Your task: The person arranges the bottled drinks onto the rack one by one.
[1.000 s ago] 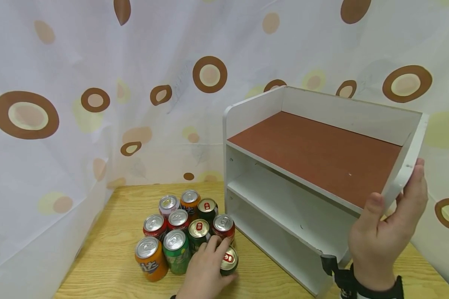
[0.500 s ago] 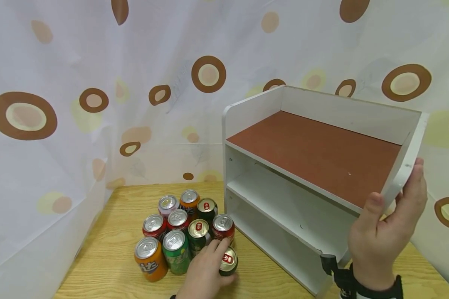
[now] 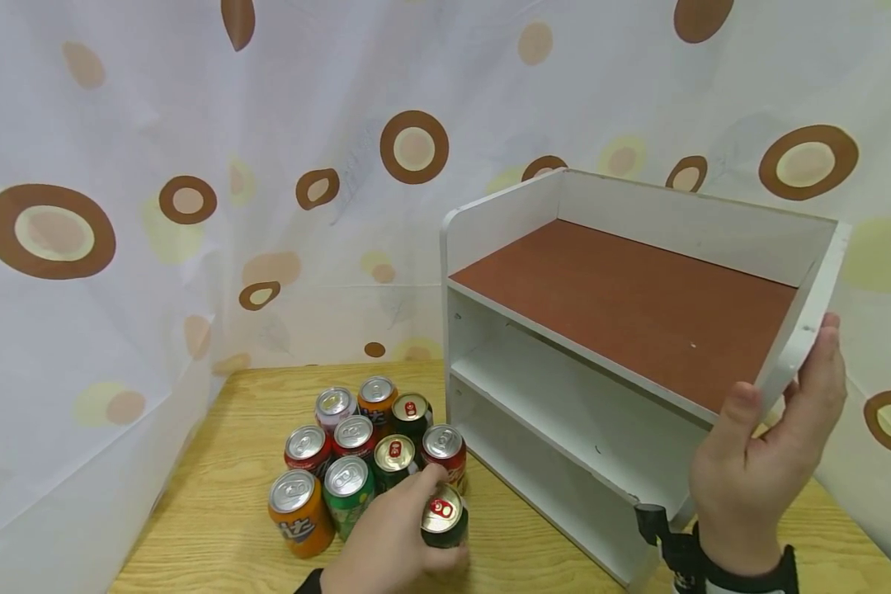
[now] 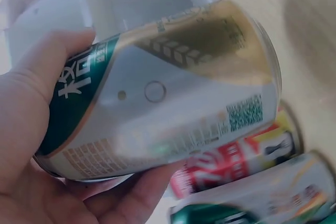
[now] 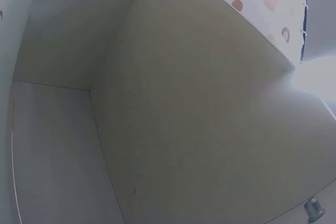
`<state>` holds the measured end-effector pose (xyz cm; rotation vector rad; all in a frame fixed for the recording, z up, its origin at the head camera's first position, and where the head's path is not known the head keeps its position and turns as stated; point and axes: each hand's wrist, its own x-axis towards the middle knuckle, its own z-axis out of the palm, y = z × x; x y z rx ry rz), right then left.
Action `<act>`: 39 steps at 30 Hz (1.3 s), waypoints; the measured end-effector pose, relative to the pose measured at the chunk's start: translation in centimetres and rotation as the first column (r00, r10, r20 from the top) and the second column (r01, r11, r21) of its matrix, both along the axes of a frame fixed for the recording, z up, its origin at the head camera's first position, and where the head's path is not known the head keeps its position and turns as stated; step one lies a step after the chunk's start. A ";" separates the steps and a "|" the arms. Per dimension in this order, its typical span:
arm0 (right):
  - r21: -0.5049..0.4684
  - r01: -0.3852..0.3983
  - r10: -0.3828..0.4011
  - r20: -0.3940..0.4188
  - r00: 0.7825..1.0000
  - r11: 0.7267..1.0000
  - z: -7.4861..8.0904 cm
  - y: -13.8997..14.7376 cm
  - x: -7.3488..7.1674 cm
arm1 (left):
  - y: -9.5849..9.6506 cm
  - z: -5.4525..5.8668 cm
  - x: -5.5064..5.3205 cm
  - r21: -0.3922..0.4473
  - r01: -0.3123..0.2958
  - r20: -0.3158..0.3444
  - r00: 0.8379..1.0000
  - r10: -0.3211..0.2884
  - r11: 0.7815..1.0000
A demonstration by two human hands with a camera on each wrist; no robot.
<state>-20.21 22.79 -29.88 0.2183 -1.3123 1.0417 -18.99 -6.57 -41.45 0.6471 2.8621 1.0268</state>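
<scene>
My left hand (image 3: 389,536) grips a beer can (image 3: 443,510) with a gold lid and red tab at the front of a group of cans. In the left wrist view the beer can (image 4: 157,98) shows a white, gold and dark green side, with the thumb above and fingers curled below. My right hand (image 3: 775,462) holds the right side panel of a small white shelf unit (image 3: 624,305) with a brown top board, thumb at the front edge and fingers on the outer face. The right wrist view is filled by the pale inner boards (image 5: 199,108) of that unit.
Several upright drink cans stand close together left of the shelf unit, including an orange can (image 3: 300,524), a green can (image 3: 351,499) and a red can (image 3: 445,454). They rest on a wooden table (image 3: 215,495). A patterned curtain (image 3: 327,99) hangs behind.
My left hand has closed around the front beer can, which has shifted slightly left and tilted. My right hand and the shelf unit have stayed in place.
</scene>
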 end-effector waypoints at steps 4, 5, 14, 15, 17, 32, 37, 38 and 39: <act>-0.001 -0.002 0.002 -0.009 1.000 1.000 0.1 -0.1 0.0 | -0.6 1.6 -0.2 0.014 0.056 -0.057 0.997 -0.055 0.998; 0.003 -0.001 0.001 -0.006 1.000 1.000 0.1 0.0 0.1 | -0.8 2.0 -0.2 0.020 0.069 -0.069 0.995 -0.067 0.997; 0.019 0.006 -0.005 -0.003 1.000 1.000 0.0 0.2 0.1 | -1.4 5.9 -1.0 0.051 0.130 -0.120 0.985 -0.123 0.990; 0.021 0.007 -0.007 0.001 1.000 1.000 -0.1 0.3 0.1 | -1.4 6.5 -1.2 0.043 0.127 -0.122 0.985 -0.121 0.991; 0.027 0.006 -0.006 0.005 1.000 1.000 -0.2 0.4 0.1 | -1.7 7.7 -1.5 0.038 0.117 -0.124 0.986 -0.112 0.992; 0.052 0.017 -0.016 -0.019 1.000 0.999 -0.4 0.5 0.0 | -3.3 15.7 -4.3 0.085 0.082 -0.223 0.973 -0.061 0.993; 0.053 0.021 -0.021 -0.019 1.000 0.998 -0.5 0.6 0.0 | -2.6 17.4 -5.3 0.050 0.096 -0.293 0.953 -0.077 0.994; 0.054 0.021 -0.020 -0.020 1.000 0.998 -0.5 0.7 0.0 | -2.4 17.7 -5.4 0.049 0.104 -0.294 0.952 -0.085 0.993; 0.054 0.021 -0.020 -0.022 1.000 0.998 -0.5 0.7 0.0 | -2.1 18.1 -5.6 0.053 0.113 -0.296 0.951 -0.093 0.992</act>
